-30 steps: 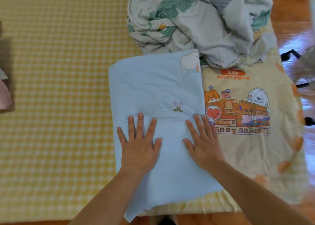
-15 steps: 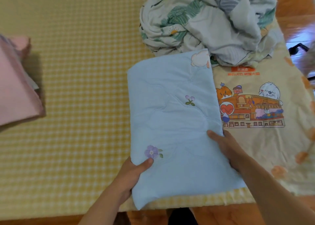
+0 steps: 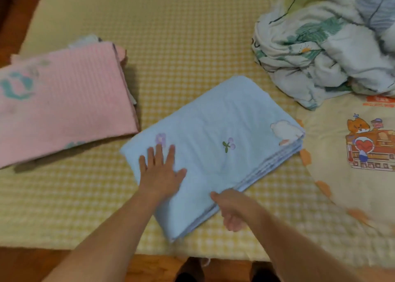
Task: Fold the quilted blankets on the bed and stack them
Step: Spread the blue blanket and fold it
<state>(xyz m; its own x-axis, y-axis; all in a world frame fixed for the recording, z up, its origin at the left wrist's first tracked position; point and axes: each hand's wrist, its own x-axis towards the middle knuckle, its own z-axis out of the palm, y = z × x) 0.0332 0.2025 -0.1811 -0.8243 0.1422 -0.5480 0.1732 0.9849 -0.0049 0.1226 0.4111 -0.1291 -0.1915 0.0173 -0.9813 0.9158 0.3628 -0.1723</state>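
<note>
Four blankets lie on the yellow checked bed (image 3: 181, 46): one folded light blue quilted blanket (image 3: 213, 144) near the front edge, one folded pink blanket (image 3: 64, 104) to its left, one crumpled leaf-print blanket (image 3: 320, 52) at the back right and one cream cartoon-print blanket (image 3: 346, 153) spread flat on the right. The left hand (image 3: 160, 170) rests flat with fingers spread on the blue one's top. The right hand (image 3: 233, 209) curls round its layered near edge, thumb on top.
</note>
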